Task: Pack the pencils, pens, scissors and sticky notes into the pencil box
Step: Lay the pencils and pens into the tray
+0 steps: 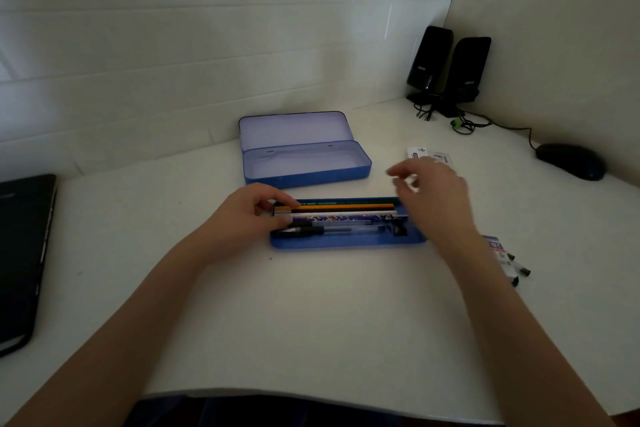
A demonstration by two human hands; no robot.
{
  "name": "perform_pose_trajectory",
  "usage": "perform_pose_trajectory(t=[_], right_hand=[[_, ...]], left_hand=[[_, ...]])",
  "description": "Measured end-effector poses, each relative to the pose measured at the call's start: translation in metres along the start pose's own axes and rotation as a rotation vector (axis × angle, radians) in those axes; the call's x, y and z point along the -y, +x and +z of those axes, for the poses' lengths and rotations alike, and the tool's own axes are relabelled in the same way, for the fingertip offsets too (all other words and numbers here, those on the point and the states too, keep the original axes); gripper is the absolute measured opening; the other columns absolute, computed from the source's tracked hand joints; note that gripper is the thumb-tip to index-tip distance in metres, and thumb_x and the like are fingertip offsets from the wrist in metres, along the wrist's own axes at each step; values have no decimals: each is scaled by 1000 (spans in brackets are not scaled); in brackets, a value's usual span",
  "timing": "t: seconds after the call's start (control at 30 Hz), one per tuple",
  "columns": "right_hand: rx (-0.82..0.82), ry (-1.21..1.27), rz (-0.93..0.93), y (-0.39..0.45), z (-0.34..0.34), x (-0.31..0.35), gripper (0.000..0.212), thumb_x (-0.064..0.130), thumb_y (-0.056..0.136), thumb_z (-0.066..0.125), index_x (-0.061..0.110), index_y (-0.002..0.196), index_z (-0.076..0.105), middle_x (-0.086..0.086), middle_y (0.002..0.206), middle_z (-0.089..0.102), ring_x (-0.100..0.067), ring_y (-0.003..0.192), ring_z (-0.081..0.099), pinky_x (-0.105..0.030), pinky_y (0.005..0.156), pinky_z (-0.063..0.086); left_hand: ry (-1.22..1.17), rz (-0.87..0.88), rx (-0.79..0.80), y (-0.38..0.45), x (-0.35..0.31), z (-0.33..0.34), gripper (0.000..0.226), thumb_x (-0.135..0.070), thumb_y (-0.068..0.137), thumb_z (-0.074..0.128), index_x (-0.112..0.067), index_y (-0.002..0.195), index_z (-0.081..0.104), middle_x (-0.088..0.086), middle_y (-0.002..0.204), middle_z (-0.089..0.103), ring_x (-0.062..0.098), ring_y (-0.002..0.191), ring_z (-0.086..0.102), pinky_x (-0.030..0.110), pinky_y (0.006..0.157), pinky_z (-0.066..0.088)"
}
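Fig.: packing stage, head view, white desk (311, 322).
Tray: shallow blue metal insert tray (346, 243), mid-desk, long axis running L–R, parallel to the near edge.
Contents: wooden pencils (orange, white, green) (339, 207) along the tray's far side; clear-barrel pens w/ black caps (332, 229) along its near side; patterned purple strip between them, identity unclear.
Box: blue metal pencil box (304, 166), lid open, just beyond the tray toward the back wall; base looks empty.
L hand (256, 215): at the tray's L end, fingers curled, tips pinching pencil/pen ends.
R hand (429, 191): above the tray's R end, blurred, fingers loosely spread, holds nothing visible.
Key relation: hands sit at opposite ends of the tray's long axis; box lies directly beyond, axes parallel, so prob. a straight lift away from the person, no turn needed.
Unpacked: labelled bundle of black-tipped sticks (509, 260) near the R edge; white packet (426, 156) R of box. Scissors, sticky notes: not identifiable.
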State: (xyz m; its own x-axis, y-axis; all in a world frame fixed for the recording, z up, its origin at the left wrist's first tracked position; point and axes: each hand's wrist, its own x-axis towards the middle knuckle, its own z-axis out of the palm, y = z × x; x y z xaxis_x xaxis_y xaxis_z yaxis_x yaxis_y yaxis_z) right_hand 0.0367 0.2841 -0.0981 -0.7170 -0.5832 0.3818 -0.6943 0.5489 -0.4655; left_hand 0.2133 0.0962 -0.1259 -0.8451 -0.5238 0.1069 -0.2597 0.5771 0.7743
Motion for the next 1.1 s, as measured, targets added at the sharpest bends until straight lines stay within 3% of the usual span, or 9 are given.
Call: perform_pose_trajectory(t=[0.1,0.17,0.27,0.43,0.57,0.73,0.87,0.97,1.1], right_hand=[[142,-183,251,5,-8,-24,27,26,90,53,23,115,62,-5,127,59,-25,117,51,-43,97,35],[201,-183,342,5,-8,-31,26,28,89,54,18,109,67,-8,122,61,-27,109,54,-40,92,37],[201,-184,342,5,-7,-29,22,24,89,54,11,95,71,-10,104,67,-27,94,56,-37,83,38],[200,-152,328,4,-5,-24,17,19,89,54,19,97,69,-8,108,66,-27,100,58,-45,92,44],[198,-113,328,4,-6,-25,13,17,88,54,21,87,66,-8,107,65,-27,101,56,-48,93,44],[76,-9,222,5,-1,-21,10,24,90,54,19,93,61,-4,102,67,-24,93,60,-48,89,48],[5,276,30,1,-2,-2,6,24,90,57,20,91,62,7,84,63,-9,73,57,-28,69,51],[186,352,-162,-8,-1,19,8,26,88,60,25,92,66,15,87,65,-4,79,59,-16,69,49],[388,258,-356,-21,15,37,14,19,85,64,26,94,71,11,91,68,-5,84,60,-18,76,48]], left_hand=[[-19,2,2,0,-3,-1,18,-22,78,71,-35,90,68,-13,93,58,-9,69,53,-2,62,37],[-16,3,29,-1,-4,-1,24,-26,73,76,-32,95,68,-14,95,57,-14,71,53,-3,62,36],[30,16,50,-2,-2,-2,34,-27,68,80,-34,99,67,-13,103,56,-4,87,54,-4,66,34],[50,30,34,0,1,-1,33,-23,69,79,-34,98,67,-10,105,57,2,92,54,-4,68,34],[53,35,36,0,2,-1,32,-24,70,78,-34,98,67,-10,105,57,1,91,54,-4,68,34],[54,35,38,1,3,0,32,-25,70,78,-32,100,68,-10,106,57,1,92,55,-3,68,34],[52,41,34,2,4,0,30,-26,71,77,-33,98,68,-10,105,58,-1,89,55,-2,68,35],[37,51,35,2,4,0,28,-25,71,77,-33,97,68,-9,103,57,-13,81,52,-3,66,34],[62,64,28,3,5,1,29,-27,72,77,-33,98,68,-9,103,58,-8,84,53,-1,67,34]])
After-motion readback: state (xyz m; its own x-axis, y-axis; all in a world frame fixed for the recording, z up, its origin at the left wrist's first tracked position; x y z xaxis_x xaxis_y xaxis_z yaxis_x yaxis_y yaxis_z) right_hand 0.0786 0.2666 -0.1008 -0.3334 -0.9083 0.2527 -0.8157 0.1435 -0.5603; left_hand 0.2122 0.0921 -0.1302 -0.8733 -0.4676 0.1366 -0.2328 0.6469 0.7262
